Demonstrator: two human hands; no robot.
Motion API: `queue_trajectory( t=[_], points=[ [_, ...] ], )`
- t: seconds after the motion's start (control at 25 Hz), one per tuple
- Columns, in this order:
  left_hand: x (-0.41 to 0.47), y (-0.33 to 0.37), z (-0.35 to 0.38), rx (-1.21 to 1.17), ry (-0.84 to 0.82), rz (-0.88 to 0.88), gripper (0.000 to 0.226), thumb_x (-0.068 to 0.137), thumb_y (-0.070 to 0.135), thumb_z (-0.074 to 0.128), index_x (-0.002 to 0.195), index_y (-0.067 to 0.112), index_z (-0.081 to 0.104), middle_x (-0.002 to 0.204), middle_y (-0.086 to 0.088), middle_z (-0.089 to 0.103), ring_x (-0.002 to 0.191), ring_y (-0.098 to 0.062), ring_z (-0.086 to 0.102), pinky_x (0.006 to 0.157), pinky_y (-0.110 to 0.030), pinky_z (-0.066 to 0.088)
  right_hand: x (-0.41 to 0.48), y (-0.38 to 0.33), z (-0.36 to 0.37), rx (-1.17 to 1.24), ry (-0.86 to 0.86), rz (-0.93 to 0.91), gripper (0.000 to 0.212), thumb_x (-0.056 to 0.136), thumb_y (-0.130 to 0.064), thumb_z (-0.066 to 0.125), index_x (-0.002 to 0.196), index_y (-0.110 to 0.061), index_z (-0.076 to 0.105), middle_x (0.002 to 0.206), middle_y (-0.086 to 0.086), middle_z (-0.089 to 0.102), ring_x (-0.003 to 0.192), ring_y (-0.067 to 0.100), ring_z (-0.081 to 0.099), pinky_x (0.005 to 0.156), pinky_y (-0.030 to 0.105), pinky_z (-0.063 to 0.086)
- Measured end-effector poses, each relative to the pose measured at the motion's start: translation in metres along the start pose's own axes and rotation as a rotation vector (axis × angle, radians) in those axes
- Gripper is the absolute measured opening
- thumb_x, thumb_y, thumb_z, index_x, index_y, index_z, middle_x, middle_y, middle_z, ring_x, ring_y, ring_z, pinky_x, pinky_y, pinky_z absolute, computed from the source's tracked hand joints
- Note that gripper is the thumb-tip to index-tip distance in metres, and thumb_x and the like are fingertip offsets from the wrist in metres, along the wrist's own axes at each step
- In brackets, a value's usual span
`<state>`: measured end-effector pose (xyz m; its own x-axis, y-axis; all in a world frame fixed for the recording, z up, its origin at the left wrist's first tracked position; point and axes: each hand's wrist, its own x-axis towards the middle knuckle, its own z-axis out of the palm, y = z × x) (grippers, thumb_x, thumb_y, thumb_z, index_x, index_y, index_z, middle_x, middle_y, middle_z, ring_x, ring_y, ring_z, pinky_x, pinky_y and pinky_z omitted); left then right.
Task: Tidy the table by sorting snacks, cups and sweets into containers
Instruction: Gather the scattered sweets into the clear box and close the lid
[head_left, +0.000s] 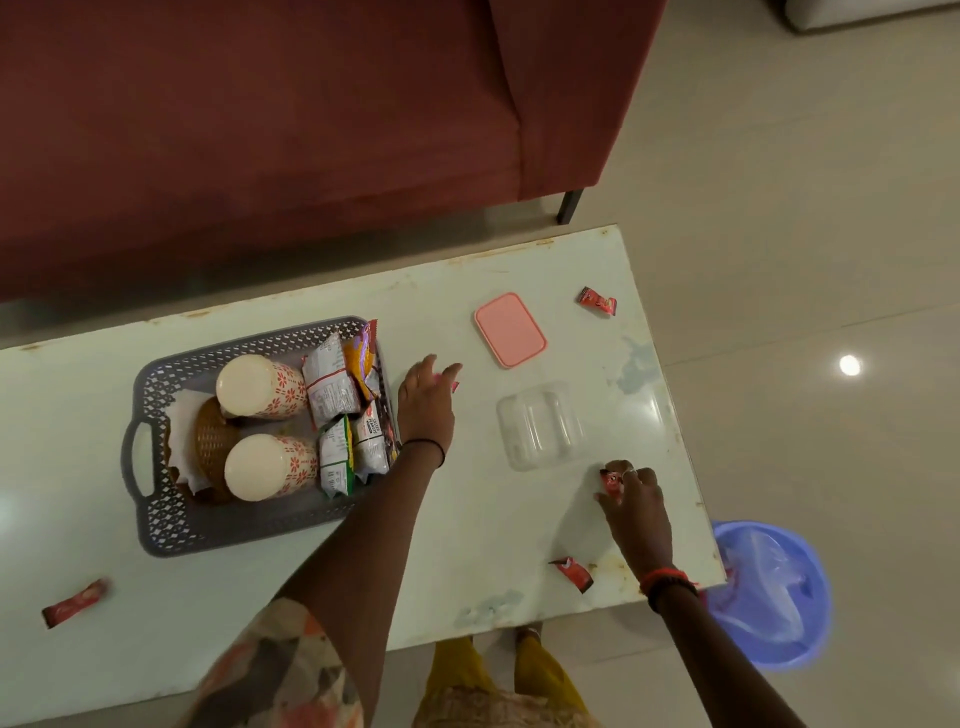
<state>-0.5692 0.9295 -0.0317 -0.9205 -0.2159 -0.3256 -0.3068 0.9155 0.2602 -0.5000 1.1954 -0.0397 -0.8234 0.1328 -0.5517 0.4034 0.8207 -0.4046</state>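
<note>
A grey perforated tray (156, 525) on the white table (467, 561) holds two patterned paper cups (260, 387) lying on their sides, several snack packets (332, 387) and a brown wicker basket (210, 441). My left hand (426, 400) hovers just right of the tray, fingers around a small pink-red sweet (453, 385). My right hand (636, 499) pinches a red sweet (612, 480) near the table's right edge. A clear plastic box (540, 423) lies between my hands, its pink lid (510, 329) beyond it. Loose red sweets lie at the far right (597, 300), the near right (574, 571) and the near left (75, 603).
A dark red sofa (260, 130) stands close behind the table. A blue bin with a plastic liner (774, 592) sits on the tiled floor off the table's right front corner. My yellow-clad legs are at the near table edge.
</note>
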Motion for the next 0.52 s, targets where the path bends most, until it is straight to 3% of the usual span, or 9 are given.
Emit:
queue_trajectory(
  t=[0.16, 0.28, 0.4, 0.52],
  points=[
    [0.009, -0.01, 0.009, 0.022, -0.048, -0.026, 0.037, 0.09, -0.001, 0.04, 0.119, 0.018, 0.051, 0.124, -0.014, 0.046, 0.111, -0.031, 0.046, 0.091, -0.041, 0.041, 0.005, -0.002, 0.004, -0.015, 0.03, -0.054, 0.03, 0.092, -0.009, 0.054, 0.122, -0.005, 0.056, 0.111, 0.015, 0.056, 0.096, 0.029, 0.059, 0.081, 0.036, 0.055],
    [0.016, -0.012, 0.012, 0.018, -0.039, -0.031, 0.019, 0.092, 0.005, 0.044, 0.107, 0.013, 0.054, 0.114, -0.015, 0.049, 0.104, -0.031, 0.048, 0.084, -0.042, 0.044, 0.012, -0.003, -0.001, 0.032, 0.026, -0.042, 0.033, 0.087, -0.006, 0.057, 0.119, -0.005, 0.055, 0.107, 0.015, 0.058, 0.095, 0.031, 0.059, 0.081, 0.037, 0.054],
    [0.017, -0.013, 0.014, -0.006, -0.026, -0.045, 0.012, 0.092, 0.013, 0.05, 0.103, 0.011, 0.053, 0.111, -0.016, 0.05, 0.102, -0.033, 0.049, 0.082, -0.043, 0.043, 0.021, -0.011, -0.014, 0.18, 0.114, 0.029, 0.027, 0.081, -0.007, 0.058, 0.107, -0.007, 0.056, 0.096, 0.012, 0.062, 0.086, 0.028, 0.06, 0.069, 0.032, 0.048],
    [-0.004, -0.007, 0.019, -0.157, 0.039, -0.177, 0.015, 0.092, 0.019, 0.052, 0.103, 0.01, 0.053, 0.113, -0.016, 0.05, 0.103, -0.033, 0.05, 0.083, -0.045, 0.044, 0.025, -0.025, -0.025, 0.291, 0.157, -0.005, 0.016, 0.081, -0.012, 0.058, 0.097, -0.015, 0.057, 0.08, 0.001, 0.063, 0.072, 0.019, 0.058, 0.057, 0.021, 0.041]
  ],
)
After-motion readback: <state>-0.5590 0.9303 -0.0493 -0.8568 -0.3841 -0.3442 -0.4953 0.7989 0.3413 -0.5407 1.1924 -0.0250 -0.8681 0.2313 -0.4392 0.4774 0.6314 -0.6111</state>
